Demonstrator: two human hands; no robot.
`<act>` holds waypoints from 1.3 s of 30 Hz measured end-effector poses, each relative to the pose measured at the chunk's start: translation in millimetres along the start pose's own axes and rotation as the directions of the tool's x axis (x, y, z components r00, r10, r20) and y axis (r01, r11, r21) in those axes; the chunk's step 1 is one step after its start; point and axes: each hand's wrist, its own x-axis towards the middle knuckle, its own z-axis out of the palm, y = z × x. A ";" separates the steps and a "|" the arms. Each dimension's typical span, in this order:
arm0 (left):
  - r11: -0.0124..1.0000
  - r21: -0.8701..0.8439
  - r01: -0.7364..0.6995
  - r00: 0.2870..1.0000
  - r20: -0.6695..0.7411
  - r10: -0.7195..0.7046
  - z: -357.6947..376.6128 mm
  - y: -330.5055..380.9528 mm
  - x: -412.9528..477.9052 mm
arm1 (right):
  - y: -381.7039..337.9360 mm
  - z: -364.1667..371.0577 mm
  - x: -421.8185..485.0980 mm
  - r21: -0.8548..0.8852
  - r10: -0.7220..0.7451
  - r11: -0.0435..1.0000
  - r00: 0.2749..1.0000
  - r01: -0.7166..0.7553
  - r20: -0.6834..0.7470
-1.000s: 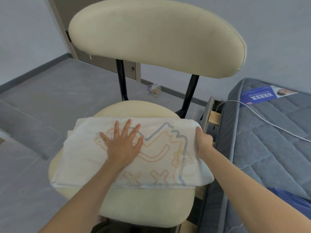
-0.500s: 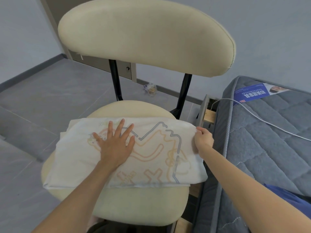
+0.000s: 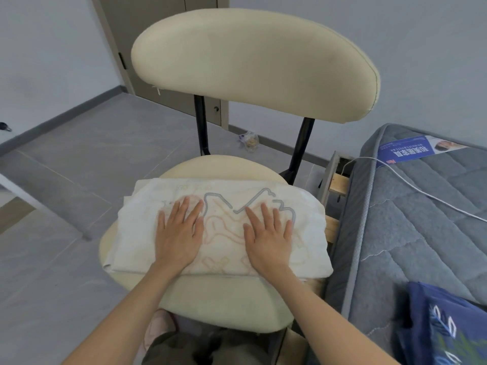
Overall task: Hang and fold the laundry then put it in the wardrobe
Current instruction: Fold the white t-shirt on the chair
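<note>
**Pressing the fold flat on the chair seat**

The person is leaning over a cream padded chair with black metal posts (image 3: 226,299) and pressing both palms onto a folded white cotton garment with an orange and grey-blue line print (image 3: 224,227). The garment is lying across the chair's seat. The left hand (image 3: 179,233) is lying flat on the half of the bundle at the person's left of the seat, fingers straight and slightly spread. The right hand (image 3: 268,235) is doing the same on the other half, fingers pointing towards the chair's backrest. Neither hand is pinching any cloth.

I am reading this as the smoothing stage of the fold. Doing it well is likely coming down to even downward pressure and strokes running outward from the middle, so trapped air and creases are being pushed out towards the edges. The bundle is overhanging the seat's rim at both sides. A hard sideways shove is therefore risking dragging it off, perhaps towards the grey quilted mattress (image 3: 408,233) just beside the chair.
</note>
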 end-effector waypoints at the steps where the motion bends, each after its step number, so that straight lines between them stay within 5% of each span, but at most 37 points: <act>1: 1.000 0.000 0.018 1.000 0.002 -0.018 -1.2 -3.3 -0.5 | 7.8 -1.5 -1.3 -0.011 0.062 0.998 0.998 -0.062 0.003; 5: 0.991 0.050 0.122 0.992 -0.050 -0.120 -3.9 -20.2 -5.2 | 37.0 -14.1 -4.3 0.125 0.244 0.961 0.969 -0.248 0.041; 9: 0.974 0.018 0.226 0.972 -0.078 -0.224 -7.3 -32.9 -8.9 | 65.8 -23.7 -5.4 0.298 0.203 0.929 0.975 -0.220 0.086; 13: 0.951 -0.007 0.310 0.949 -0.061 -0.310 -12.7 -33.7 -10.5 | 58.2 -40.1 -11.2 0.119 0.141 0.981 0.984 -0.153 0.107; 20: 0.872 -0.177 0.457 0.886 0.003 -0.464 -29.4 -54.0 -5.4 | -11.3 -32.9 -34.2 0.051 -0.280 0.960 0.936 0.276 0.212; 25: 0.835 -0.378 0.400 0.890 -0.057 -0.452 -40.6 -69.5 -2.9 | -38.4 1.5 -34.1 -0.093 -0.286 0.946 0.935 0.311 0.211; 31: 0.796 -0.369 0.481 0.847 -0.040 -0.530 -45.9 -74.7 -3.7 | -40.3 12.2 -32.7 -0.129 -0.300 0.939 0.942 0.320 0.152; 39: 0.823 -0.440 0.360 0.903 -0.058 -0.426 -55.1 -81.2 0.3 | -52.0 10.8 -29.8 -0.123 -0.320 0.931 0.930 0.344 0.179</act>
